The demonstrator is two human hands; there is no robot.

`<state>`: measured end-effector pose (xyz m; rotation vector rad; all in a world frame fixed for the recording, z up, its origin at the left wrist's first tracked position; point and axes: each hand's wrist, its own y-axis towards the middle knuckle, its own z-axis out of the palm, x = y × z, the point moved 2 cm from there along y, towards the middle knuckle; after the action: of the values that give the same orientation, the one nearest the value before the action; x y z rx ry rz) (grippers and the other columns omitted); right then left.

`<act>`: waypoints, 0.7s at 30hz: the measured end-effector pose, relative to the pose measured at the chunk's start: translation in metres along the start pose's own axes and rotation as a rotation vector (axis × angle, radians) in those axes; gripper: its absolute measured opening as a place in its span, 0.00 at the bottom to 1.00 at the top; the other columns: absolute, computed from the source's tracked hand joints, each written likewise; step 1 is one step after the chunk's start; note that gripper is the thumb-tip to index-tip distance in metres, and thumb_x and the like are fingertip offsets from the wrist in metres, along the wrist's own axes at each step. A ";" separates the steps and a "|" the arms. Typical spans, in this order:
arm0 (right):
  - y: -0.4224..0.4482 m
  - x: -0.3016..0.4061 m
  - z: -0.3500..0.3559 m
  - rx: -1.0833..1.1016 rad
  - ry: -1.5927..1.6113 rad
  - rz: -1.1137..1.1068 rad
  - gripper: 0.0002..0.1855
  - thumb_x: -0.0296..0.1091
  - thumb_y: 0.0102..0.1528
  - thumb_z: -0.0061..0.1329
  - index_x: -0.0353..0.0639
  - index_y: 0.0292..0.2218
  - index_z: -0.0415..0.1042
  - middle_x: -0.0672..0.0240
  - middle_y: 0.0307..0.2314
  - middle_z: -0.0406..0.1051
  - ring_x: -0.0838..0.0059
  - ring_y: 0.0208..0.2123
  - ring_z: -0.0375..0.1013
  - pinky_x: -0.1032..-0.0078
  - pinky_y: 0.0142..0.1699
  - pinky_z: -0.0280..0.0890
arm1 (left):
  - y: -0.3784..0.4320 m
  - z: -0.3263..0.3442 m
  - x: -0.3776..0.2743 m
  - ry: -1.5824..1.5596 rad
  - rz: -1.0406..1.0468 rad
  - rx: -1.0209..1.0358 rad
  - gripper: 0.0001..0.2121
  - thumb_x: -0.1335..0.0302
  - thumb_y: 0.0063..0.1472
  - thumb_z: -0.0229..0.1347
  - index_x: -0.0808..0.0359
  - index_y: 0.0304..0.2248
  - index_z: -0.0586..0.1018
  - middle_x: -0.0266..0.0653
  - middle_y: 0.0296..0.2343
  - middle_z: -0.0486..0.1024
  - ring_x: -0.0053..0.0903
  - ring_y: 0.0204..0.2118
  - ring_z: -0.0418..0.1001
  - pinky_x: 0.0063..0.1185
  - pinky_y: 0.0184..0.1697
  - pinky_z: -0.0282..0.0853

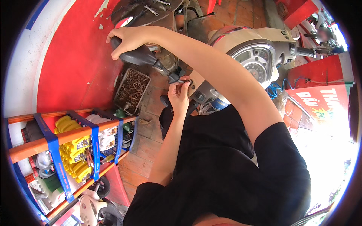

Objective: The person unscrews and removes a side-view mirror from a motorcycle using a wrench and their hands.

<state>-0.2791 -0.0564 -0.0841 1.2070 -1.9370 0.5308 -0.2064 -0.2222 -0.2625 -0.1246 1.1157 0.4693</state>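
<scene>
A black scooter rear-view mirror (140, 56) reaches out to the left from the handlebar, its glass facing away from my view. My right hand (125, 41) crosses over from the right and grips the back of the mirror's head, fingers curled around its far edge. Lower down, my left hand (179, 94) pinches the base of the mirror stem (181, 81), right beside the beige handlebar cover (197, 82). The exact thread or nut there is hidden by the fingers. To the right of my forearm sits the round instrument cluster (254, 63).
A tray of small rusty metal parts (133, 87) lies on the brick floor by a red wall (73, 65). At left stands an orange and blue rack (53, 141) with yellow oil bottles (75, 149). Wrenches (150, 10) rest on a dark surface ahead. A blue hose (274, 89) coils at right.
</scene>
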 end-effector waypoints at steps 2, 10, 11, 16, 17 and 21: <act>0.007 0.000 0.010 0.099 0.099 0.009 0.40 0.48 0.36 0.54 0.47 0.51 0.61 0.62 0.37 0.67 0.72 0.37 0.68 0.77 0.40 0.63 | 0.000 -0.005 0.002 0.007 -0.046 0.014 0.07 0.79 0.58 0.53 0.69 0.36 0.73 0.37 0.36 0.74 0.14 0.35 0.70 0.13 0.37 0.66; 0.022 -0.010 0.049 0.477 0.554 0.074 0.34 0.42 0.41 0.50 0.49 0.51 0.62 0.68 0.37 0.67 0.78 0.37 0.66 0.81 0.40 0.61 | 0.007 -0.010 0.004 -0.007 -0.094 0.155 0.09 0.78 0.60 0.50 0.68 0.41 0.72 0.32 0.34 0.74 0.13 0.33 0.69 0.13 0.38 0.63; 0.022 -0.008 0.054 0.523 0.586 0.067 0.33 0.41 0.42 0.49 0.49 0.52 0.62 0.68 0.37 0.67 0.79 0.37 0.66 0.82 0.41 0.60 | 0.005 -0.012 0.009 -0.008 -0.097 0.151 0.09 0.78 0.60 0.50 0.68 0.41 0.72 0.32 0.34 0.74 0.13 0.33 0.69 0.13 0.38 0.63; 0.018 0.018 0.064 0.622 0.471 0.023 0.32 0.42 0.44 0.47 0.46 0.51 0.63 0.65 0.38 0.69 0.75 0.40 0.67 0.79 0.45 0.60 | 0.001 -0.009 0.013 -0.055 -0.102 0.082 0.06 0.78 0.60 0.50 0.70 0.36 0.72 0.30 0.29 0.72 0.12 0.32 0.68 0.13 0.38 0.62; 0.018 0.028 0.070 0.657 0.219 -0.094 0.31 0.41 0.44 0.47 0.45 0.51 0.64 0.63 0.38 0.69 0.71 0.41 0.67 0.76 0.45 0.61 | -0.001 -0.012 0.016 -0.036 -0.104 0.104 0.06 0.78 0.60 0.50 0.69 0.37 0.71 0.31 0.29 0.72 0.12 0.33 0.68 0.13 0.39 0.62; 0.004 0.078 0.109 0.723 -0.337 -0.405 0.30 0.39 0.40 0.50 0.41 0.47 0.68 0.55 0.39 0.71 0.57 0.43 0.69 0.63 0.45 0.64 | -0.009 -0.016 0.033 0.060 -0.127 0.093 0.07 0.78 0.59 0.51 0.69 0.38 0.71 0.33 0.31 0.73 0.16 0.34 0.69 0.14 0.40 0.63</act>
<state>-0.3445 -0.1731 -0.0887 2.2067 -1.7254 0.8886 -0.2045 -0.2253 -0.3002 -0.1281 1.1792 0.3021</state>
